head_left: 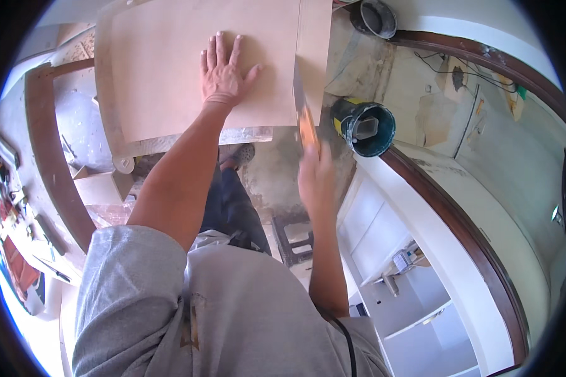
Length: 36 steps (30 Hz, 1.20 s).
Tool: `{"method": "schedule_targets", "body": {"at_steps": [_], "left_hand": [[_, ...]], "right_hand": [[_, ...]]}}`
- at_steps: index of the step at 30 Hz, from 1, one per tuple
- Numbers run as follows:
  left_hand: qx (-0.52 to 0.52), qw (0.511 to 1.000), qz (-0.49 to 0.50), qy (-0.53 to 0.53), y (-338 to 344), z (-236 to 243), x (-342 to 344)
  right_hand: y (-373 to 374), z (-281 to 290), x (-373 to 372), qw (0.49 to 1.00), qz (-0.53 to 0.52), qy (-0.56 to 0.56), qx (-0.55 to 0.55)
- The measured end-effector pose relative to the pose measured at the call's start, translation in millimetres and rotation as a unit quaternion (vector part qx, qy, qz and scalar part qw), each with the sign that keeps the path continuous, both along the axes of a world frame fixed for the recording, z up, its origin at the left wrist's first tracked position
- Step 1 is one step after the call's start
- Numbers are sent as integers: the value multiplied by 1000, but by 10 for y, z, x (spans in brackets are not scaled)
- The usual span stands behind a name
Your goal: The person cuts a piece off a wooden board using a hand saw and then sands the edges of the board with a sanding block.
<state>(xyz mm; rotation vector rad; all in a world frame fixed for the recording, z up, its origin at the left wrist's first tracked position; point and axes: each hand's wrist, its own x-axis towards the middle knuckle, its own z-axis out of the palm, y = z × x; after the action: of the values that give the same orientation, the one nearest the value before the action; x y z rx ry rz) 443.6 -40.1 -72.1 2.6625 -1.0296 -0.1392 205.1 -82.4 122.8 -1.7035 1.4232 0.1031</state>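
Note:
A large thin tan board (157, 75) lies flat before me, overhanging its support toward me. My left hand (225, 78) presses on it, palm down with fingers spread. In my right hand (316, 176), somewhat blurred by motion, is a handsaw (307, 125) with an orange-brown wooden handle. Its blade sits in a straight cut line near the board's right side, which runs on toward the far edge. The fingers are wrapped round the handle.
Right of the board stands a dark bucket (376, 147) with a clear container inside; another bucket (376, 20) is farther back. A white counter with a brown edge (471, 220) curves along the right. Loose tools (16, 188) lie at far left. Below is a floor drain grate (292, 239).

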Motion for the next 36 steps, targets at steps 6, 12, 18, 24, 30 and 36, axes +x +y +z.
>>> {"method": "schedule_targets", "body": {"at_steps": [6,12,18,24,30,36], "left_hand": [[1,1000,4,8,3,-19,1],[6,1000,8,-3,-25,-22,17],[8,1000,4,-11,-8,7,2],[4,1000,4,-3,-20,-11,-3],[22,1000,6,14,-19,-26,14],[24,1000,3,6,-24,7,-19]], "right_hand": [[680,817,-1024,994,9,79,75],[-380,-781,398,984,45,-133,-110],[-475,-848,427,974,76,-179,-113],[614,706,-817,997,58,45,34],[136,18,-280,981,171,69,-62],[-599,-1015,708,991,67,-56,-101]]}}
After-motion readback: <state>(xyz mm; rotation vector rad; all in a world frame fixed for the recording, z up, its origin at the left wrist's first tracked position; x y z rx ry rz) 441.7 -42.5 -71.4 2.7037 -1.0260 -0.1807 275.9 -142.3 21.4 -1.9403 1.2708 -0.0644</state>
